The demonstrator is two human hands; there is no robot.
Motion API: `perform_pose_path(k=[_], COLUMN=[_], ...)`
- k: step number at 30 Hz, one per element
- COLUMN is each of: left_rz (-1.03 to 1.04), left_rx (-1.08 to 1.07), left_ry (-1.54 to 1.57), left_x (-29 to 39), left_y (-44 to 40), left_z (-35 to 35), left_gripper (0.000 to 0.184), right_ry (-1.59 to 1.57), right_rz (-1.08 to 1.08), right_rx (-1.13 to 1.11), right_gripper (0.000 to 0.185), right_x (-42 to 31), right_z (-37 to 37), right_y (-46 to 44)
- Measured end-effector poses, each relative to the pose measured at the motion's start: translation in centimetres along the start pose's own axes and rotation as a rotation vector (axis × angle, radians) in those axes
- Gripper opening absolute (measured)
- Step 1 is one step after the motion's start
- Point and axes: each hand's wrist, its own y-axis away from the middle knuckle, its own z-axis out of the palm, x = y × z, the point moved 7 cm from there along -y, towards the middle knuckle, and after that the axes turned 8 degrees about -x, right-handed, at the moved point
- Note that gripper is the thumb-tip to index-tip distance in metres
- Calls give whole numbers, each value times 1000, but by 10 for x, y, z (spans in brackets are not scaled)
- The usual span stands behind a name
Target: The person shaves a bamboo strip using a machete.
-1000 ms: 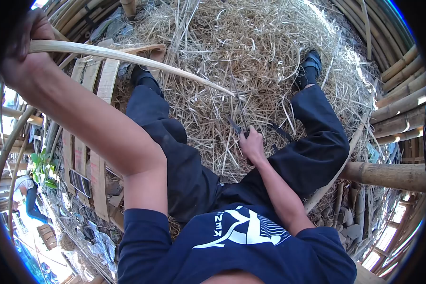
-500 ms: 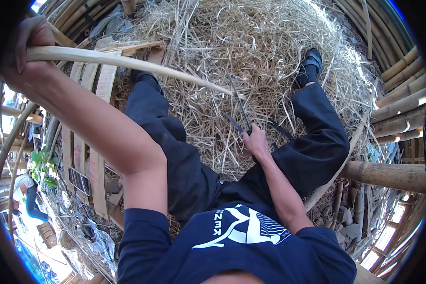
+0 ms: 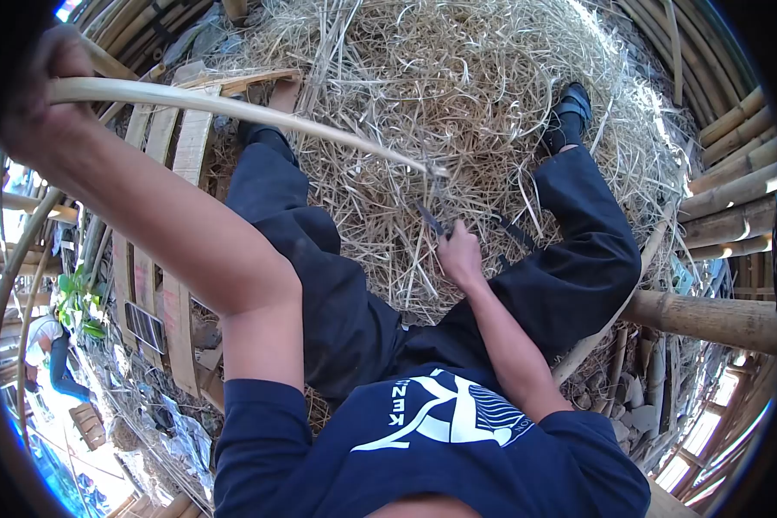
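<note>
At the upper left, my left hand (image 3: 52,86) is raised and closed round one end of a long pale bamboo strip (image 3: 259,113). The strip slants down to the right, and its far end lies over the straw between my feet. My right hand (image 3: 459,253), low between my legs, is wrapped round the handle of a knife (image 3: 430,218). A dark blade points up and left from the fist. The strip's far end is just above the knife; whether they touch is unclear.
Loose straw-like shavings (image 3: 475,95) cover the ground between my feet. Wooden slats (image 3: 184,164) lie beyond my left arm. A thick bamboo pole (image 3: 704,321) is at the right. Bamboo walls stand on both sides. Another person (image 3: 56,358) is far off at the lower left.
My right hand has shifted slightly, and the long thin dark shape above it is less distinct. The strip still slants the same way in my left hand.
</note>
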Motion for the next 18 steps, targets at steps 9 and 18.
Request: perform_pose_path(k=[9, 18], left_rz=[-116, -26], left_rx=[125, 241], left_ry=[-18, -82], left_x=[-9, 6], left_y=[-4, -6], left_z=[-1, -25], left_gripper=[24, 27], right_ry=[-213, -48], right_rz=[-273, -108], right_rx=[46, 67], right_gripper=[21, 23], right_x=[-74, -5], right_z=[-41, -10], right_y=[33, 6])
